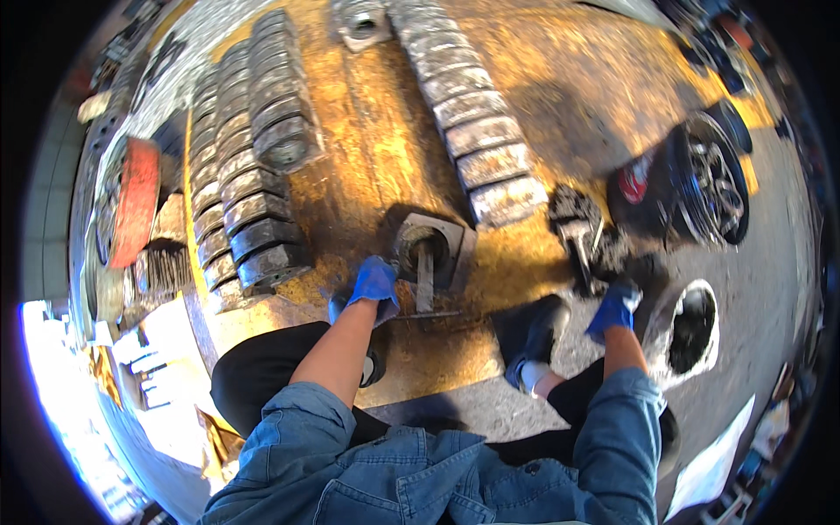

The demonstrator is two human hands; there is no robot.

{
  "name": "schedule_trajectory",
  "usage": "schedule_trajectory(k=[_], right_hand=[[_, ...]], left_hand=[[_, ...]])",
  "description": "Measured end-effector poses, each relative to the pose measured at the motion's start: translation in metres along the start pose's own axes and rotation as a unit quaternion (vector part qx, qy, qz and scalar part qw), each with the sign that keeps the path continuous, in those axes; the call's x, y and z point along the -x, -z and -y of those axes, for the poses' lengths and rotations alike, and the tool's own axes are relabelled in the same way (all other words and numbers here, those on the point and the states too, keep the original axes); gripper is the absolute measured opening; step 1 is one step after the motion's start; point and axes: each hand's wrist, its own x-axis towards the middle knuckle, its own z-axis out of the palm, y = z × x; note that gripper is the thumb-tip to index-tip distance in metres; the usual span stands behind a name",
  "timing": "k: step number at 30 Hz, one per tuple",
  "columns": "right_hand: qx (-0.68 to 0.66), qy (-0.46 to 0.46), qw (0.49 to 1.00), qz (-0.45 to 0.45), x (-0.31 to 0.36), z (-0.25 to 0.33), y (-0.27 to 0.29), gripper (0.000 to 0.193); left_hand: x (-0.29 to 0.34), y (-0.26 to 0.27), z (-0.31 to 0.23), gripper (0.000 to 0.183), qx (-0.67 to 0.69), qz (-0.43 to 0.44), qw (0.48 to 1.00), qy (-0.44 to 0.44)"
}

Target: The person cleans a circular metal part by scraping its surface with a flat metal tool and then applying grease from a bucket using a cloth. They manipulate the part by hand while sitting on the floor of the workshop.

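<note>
A square metal part (455,241) with a round opening lies on the worn yellow surface in front of me. A flat metal bar (425,278) reaches from its opening toward me. My left hand (374,282), in a blue glove, is at the part's left edge; its fingers are blurred and partly hidden. Out to the right, my right hand (615,308), also gloved in blue, is low beside a dark, dirty clump (610,254) and a white-rimmed container (684,332). Its fingers merge with a dark patch, so their grip does not show.
Long rows of grimy metal parts (477,131) stretch away on the right, with more rows (282,114) on the left. Another holed part (363,26) lies far off. A black bucket (713,188) of metal pieces stands right. A red-orange round object (136,201) is left.
</note>
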Motion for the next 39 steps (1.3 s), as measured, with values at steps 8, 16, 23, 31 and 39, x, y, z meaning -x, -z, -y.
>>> schedule_trajectory(k=[8, 16, 23, 31, 39], right_hand=[[0.163, 0.085, 0.983, -0.022, -0.016, 0.0, -0.014, 0.029], [0.25, 0.285, 0.922, -0.085, -0.031, -0.002, 0.044, 0.031], [-0.196, 0.256, 0.946, -0.038, 0.05, -0.008, 0.195, 0.024], [-0.77, 0.186, 0.582, 0.185, 0.236, 0.094, 0.185, 0.032], [-0.93, -0.061, 0.162, 0.325, 0.264, 0.127, 0.053, 0.024]], left_hand=[[-0.001, -0.014, 0.017, 0.032, 0.011, 0.034, 0.998, 0.054], [-0.018, -0.056, 0.051, 0.033, 0.079, 0.093, 0.984, 0.132], [-0.017, -0.035, 0.023, 0.035, 0.222, 0.074, 0.958, 0.164], [-0.028, -0.041, 0.035, 0.024, -0.049, 0.092, 0.993, -0.06], [0.003, -0.003, 0.002, 0.038, 0.029, 0.215, 0.972, 0.092]])
